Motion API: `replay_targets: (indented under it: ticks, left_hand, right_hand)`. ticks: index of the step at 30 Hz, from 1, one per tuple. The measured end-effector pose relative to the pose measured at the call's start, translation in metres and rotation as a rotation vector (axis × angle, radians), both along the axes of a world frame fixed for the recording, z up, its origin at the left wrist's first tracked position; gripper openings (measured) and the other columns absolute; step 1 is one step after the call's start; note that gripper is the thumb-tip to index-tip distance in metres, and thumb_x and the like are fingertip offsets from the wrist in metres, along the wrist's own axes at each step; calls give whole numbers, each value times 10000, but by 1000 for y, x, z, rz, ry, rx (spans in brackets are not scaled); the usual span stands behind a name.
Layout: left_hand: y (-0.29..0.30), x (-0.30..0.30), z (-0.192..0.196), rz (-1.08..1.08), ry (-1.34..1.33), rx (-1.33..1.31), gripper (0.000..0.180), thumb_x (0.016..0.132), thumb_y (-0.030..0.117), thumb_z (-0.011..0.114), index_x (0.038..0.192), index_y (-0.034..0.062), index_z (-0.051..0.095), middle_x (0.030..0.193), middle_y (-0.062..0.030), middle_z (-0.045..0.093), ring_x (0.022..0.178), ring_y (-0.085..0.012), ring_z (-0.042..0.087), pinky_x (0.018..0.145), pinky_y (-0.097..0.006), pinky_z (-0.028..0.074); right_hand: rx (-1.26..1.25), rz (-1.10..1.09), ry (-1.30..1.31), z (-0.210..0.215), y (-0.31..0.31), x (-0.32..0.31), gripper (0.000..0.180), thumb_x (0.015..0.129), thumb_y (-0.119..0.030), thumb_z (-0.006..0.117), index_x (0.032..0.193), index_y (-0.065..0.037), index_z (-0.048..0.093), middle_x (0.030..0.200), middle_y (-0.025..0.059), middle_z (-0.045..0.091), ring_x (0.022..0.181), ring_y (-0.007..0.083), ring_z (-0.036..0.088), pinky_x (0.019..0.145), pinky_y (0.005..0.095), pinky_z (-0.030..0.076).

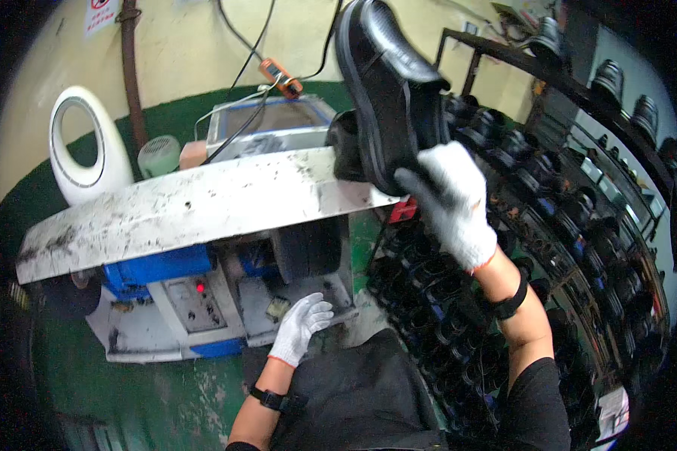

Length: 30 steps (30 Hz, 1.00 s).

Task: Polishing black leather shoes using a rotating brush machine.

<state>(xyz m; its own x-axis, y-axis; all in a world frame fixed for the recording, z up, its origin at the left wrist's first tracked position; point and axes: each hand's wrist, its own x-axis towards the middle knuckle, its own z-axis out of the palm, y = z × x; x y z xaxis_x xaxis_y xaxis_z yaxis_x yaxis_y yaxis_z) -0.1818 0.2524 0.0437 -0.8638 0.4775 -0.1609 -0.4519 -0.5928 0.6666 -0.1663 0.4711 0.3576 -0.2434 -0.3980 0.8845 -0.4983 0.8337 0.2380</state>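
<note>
Firstly, hidden parts: the heel end of the black shoe (387, 83) is covered by the gloved fingers, and its toe is cut off at the upper edge of the view.
Rack contents: the dark rack (579, 225) on the right is filled with dark footwear, but single pairs cannot be made out in the shadow and the bending of the picture rim.
Machine top: the machine's inner workings are masked by the scuffed white plate (195, 203) laid across it.
Right hand: the right hand (451, 199), in a white glove, is raised at arm's length above the rack; it is closed around the shoe near its heel, with the sole turned to the left and the toe pointing upward.
Right forearm: a dark strap is worn on the bare forearm, which rises from the lower right.
Left hand: the left hand (301, 327), also gloved in white, is held low with the fingers loosely spread; it is rested on or just over the grey shelf of the blue and grey machine (188, 301), and contact cannot be confirmed. Nothing is gripped by it.
Shoe position: the shoe is held in the air, just above the right end of the white plate and beside the rack.
Surroundings: a white ring-shaped fan (86, 143) is stood at the far left, and an orange handheld control (281, 77) is hung on its cable by the wall.
</note>
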Motion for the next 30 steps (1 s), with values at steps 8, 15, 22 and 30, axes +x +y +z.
replay_targets:
  ticks: [8,15,22,30]
  left_hand:
    - [10,18,-36,-7,-72,-109,363,995,192,450,1275,-36,490,1133,-193,619,909,-251,649,765,-337,533]
    - [-2,27,-43,5,-80,-176,349,998,195,447,1267,-19,508,1107,-168,636,892,-237,654,776,-334,538]
    - [34,22,-19,-68,-15,-97,340,1013,218,411,1248,-2,522,1064,-136,645,878,-202,651,776,-314,533]
    - [83,23,-17,93,-84,374,942,817,775,395,1469,100,309,1447,-120,425,1279,-315,455,1110,-465,340]
  right_hand:
    - [-92,87,-229,-56,-61,-87,273,779,-197,722,1009,-85,628,859,99,636,784,314,592,693,421,479]
    - [-324,99,-69,-37,-80,-157,579,792,-362,727,1204,2,546,1178,236,582,1117,388,552,977,410,435]
    - [-104,-259,-395,-54,13,-79,277,814,-290,705,939,-110,536,750,139,628,717,340,633,629,422,491]
    - [-270,227,-843,-189,-23,132,230,691,-76,799,699,-157,584,605,-7,567,559,240,508,701,386,411]
